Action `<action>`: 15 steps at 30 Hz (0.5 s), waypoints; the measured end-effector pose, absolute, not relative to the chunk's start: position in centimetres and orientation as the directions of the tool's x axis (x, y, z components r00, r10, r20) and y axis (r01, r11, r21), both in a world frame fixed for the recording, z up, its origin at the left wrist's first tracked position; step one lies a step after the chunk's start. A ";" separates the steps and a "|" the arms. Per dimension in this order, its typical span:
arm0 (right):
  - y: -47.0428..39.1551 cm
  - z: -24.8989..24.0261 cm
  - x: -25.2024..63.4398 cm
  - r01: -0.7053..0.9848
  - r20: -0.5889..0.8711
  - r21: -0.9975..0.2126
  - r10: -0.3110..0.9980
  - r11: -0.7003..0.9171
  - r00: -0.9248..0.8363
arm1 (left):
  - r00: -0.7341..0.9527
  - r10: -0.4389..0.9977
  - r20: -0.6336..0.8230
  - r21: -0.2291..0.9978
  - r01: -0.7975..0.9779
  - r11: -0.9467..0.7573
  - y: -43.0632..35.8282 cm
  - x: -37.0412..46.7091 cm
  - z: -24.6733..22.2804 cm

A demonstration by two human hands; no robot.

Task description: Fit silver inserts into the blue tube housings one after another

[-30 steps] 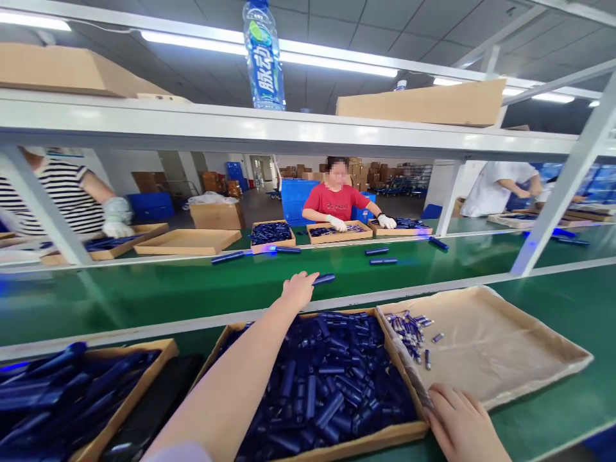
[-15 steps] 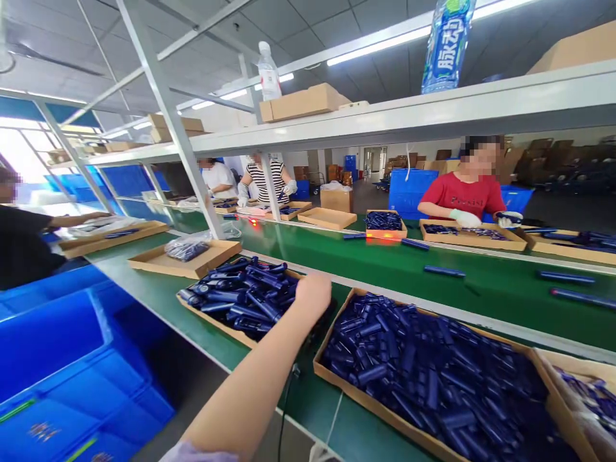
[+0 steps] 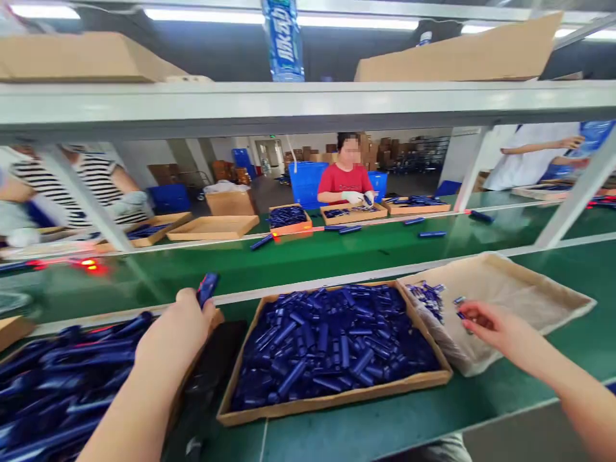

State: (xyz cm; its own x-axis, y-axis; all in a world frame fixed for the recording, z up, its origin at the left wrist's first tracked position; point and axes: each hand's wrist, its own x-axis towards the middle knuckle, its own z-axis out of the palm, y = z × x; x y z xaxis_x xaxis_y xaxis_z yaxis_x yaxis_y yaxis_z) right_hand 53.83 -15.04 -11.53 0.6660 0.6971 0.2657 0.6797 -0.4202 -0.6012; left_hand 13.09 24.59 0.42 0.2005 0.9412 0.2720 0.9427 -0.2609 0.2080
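My left hand (image 3: 176, 337) is closed around a dark blue tube-shaped part (image 3: 208, 289), whose end sticks up past the fingers. Below and left of that hand lies a carton tray of long dark blue tubes (image 3: 81, 369), blurred. In the middle a carton tray (image 3: 332, 401) holds a heap of shorter blue cylinders (image 3: 327, 346). At the right, my right hand (image 3: 495, 327) pinches a small shiny part (image 3: 461, 301) over a lined tray (image 3: 510, 292). A small pile of blue and silver pieces (image 3: 428, 300) lies in that tray's left corner.
A green conveyor belt (image 3: 308, 260) runs behind the trays, carrying several blue tubes. A co-worker in red (image 3: 344, 183) handles parts across it. White posts (image 3: 474, 170) hold up a shelf (image 3: 308, 102) with cartons and a drink bottle (image 3: 283, 42). A black object (image 3: 216, 359) lies between the trays.
The view has swung right. My left hand, earlier at the edge of the tray of tubes, now holds a blue tube-shaped part up. My right hand has come into view at the lined tray.
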 end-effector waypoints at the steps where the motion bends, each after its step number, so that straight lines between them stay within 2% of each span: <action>1: -15.6 -10.8 53.4 0.629 0.228 -0.673 0.700 -0.389 0.676 | 0.233 0.938 0.256 0.293 0.906 -0.305 23.7 14.6 0.6; 2: -15.7 -10.1 52.8 0.566 0.198 -0.749 0.698 -0.345 0.688 | 0.272 0.939 0.213 0.489 0.802 -0.343 22.4 16.3 0.5; 3: -15.5 -9.5 51.9 0.499 0.180 -0.813 0.685 -0.300 0.706 | 0.370 0.920 0.129 0.731 0.592 -0.340 20.6 18.2 0.3; 4: -15.2 -9.1 51.0 0.441 0.174 -0.858 0.660 -0.262 0.731 | 0.493 0.869 0.044 0.897 0.363 -0.252 18.4 20.2 -0.2; 5: -14.7 -8.9 49.9 0.403 0.179 -0.886 0.631 -0.230 0.755 | 0.596 0.800 -0.064 0.980 0.190 -0.063 16.0 22.2 -0.9; 6: -14.3 -8.7 48.9 0.375 0.188 -0.906 0.608 -0.197 0.772 | 0.700 0.689 -0.190 0.979 0.079 0.190 13.5 24.1 -1.6; 7: -13.9 -8.7 47.9 0.353 0.194 -0.921 0.593 -0.164 0.781 | 0.779 0.555 -0.292 0.906 0.039 0.422 11.1 26.0 -2.5; 9: -13.3 -8.7 45.9 0.322 0.188 -0.939 0.611 -0.116 0.769 | 0.835 0.373 -0.404 0.719 0.038 0.693 7.0 29.0 -4.2; 12: -12.7 -9.0 43.3 0.351 0.183 -0.928 0.668 -0.125 0.721 | 0.841 0.346 -0.415 0.591 -0.041 0.806 3.7 31.4 -6.2; 15: -12.0 -9.2 41.2 0.525 0.300 -0.837 0.672 -0.155 0.677 | 0.844 0.368 -0.390 0.587 -0.080 0.806 3.2 32.0 -7.3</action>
